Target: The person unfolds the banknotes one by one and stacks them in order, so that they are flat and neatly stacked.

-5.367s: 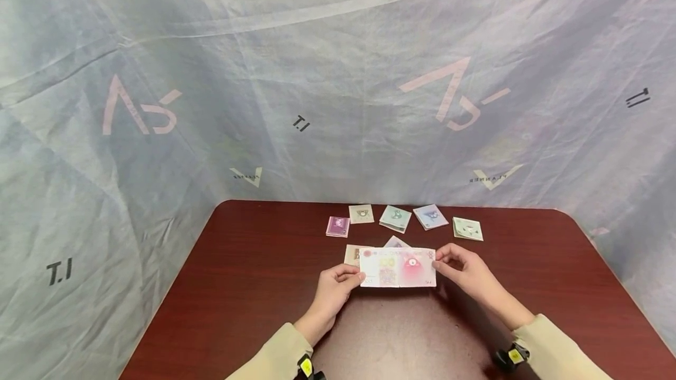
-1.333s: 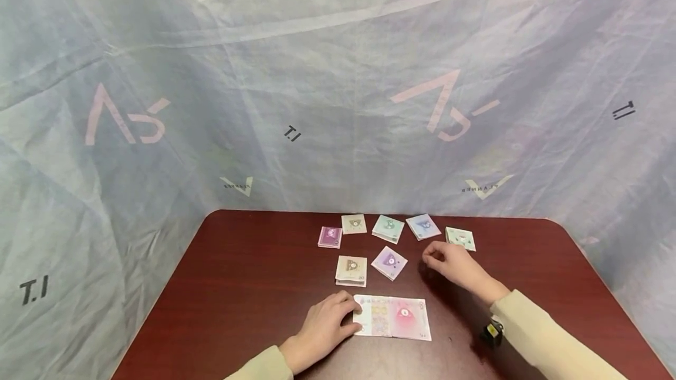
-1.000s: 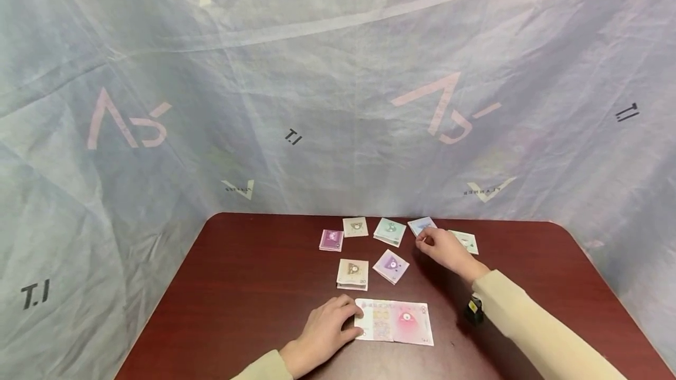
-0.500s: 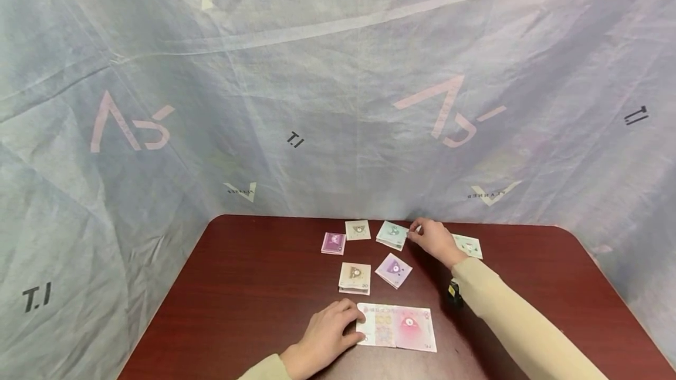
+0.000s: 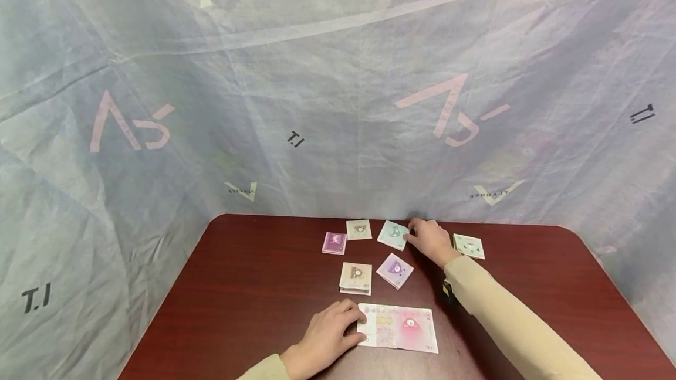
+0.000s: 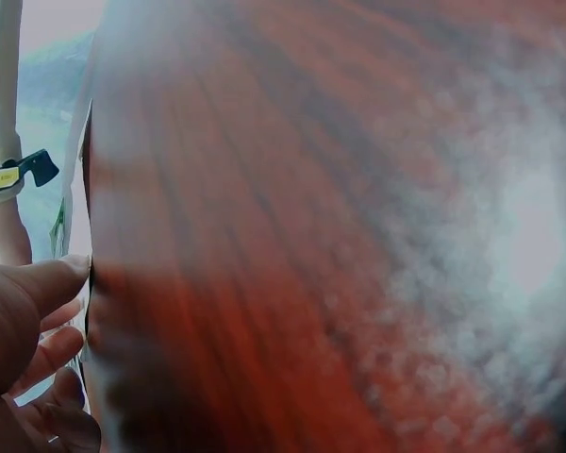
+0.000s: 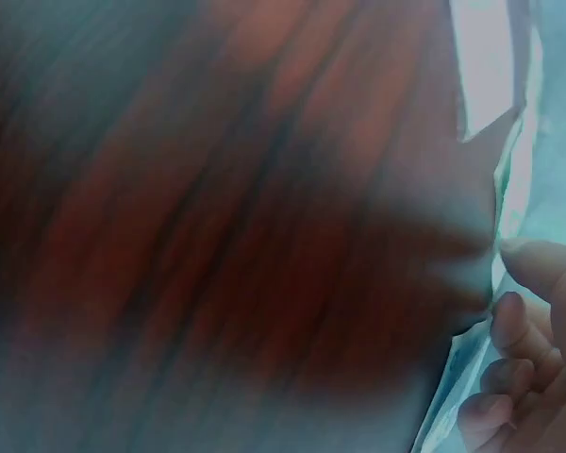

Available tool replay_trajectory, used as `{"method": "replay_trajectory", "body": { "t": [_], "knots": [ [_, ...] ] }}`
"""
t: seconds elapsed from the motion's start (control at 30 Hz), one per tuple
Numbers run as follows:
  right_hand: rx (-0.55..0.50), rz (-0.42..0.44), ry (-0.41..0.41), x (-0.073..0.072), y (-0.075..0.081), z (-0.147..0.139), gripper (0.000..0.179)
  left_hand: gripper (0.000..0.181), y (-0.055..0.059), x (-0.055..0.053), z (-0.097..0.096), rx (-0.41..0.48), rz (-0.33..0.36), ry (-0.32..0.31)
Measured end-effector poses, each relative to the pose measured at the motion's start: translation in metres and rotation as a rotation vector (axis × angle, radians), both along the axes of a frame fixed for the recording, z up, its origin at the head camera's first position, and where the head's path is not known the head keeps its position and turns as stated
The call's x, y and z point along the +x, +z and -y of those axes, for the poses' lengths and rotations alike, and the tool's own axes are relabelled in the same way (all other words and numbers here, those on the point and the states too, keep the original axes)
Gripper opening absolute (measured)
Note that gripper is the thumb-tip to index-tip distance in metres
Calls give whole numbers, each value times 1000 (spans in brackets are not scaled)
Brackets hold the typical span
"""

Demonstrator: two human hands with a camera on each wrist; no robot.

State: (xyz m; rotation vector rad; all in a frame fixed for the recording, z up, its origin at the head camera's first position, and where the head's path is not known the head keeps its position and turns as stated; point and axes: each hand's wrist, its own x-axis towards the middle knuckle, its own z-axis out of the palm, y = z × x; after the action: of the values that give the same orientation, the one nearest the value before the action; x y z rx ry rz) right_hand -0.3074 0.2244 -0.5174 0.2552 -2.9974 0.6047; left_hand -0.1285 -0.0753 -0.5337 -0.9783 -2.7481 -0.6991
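Observation:
A pink banknote (image 5: 406,328) lies flat and unfolded near the front of the table. My left hand (image 5: 323,334) rests on its left end, thumb and fingers apart; in the left wrist view the thumb (image 6: 52,281) touches the note's edge. At the back, my right hand (image 5: 434,243) pinches the right edge of a folded green banknote (image 5: 392,234) between thumb and index finger. The right wrist view shows those fingertips (image 7: 509,316) at the note's edge. A folded blue banknote (image 5: 433,223) is mostly hidden behind the right hand.
Around them lie folded notes: a magenta one (image 5: 334,243), an olive one (image 5: 359,230), a pale green one (image 5: 469,246), a brown one (image 5: 356,278) and a purple one (image 5: 395,270). A grey printed cloth (image 5: 338,87) hangs behind the dark red table (image 5: 253,286).
Both hands held up the pink note; it now lies on the table under the left hand. My right hand moved leftward and back to the green note, whose raised fold now looks flatter.

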Motion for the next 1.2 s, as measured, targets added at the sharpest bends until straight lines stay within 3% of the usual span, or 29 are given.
{"method": "replay_trajectory", "body": {
  "t": [0.17, 0.67, 1.2],
  "knots": [
    [40, -12, 11, 0, -2, 2, 26, 21, 0, 1, 0, 6, -2, 1],
    [8, -6, -4, 4, 0, 4, 30, 21, -1, 1, 0, 2, -10, -6],
    [-2, -108, -27, 7, -2, 7, 18, 21, 0, 2, 1, -29, -19, -5]
  ]
}}
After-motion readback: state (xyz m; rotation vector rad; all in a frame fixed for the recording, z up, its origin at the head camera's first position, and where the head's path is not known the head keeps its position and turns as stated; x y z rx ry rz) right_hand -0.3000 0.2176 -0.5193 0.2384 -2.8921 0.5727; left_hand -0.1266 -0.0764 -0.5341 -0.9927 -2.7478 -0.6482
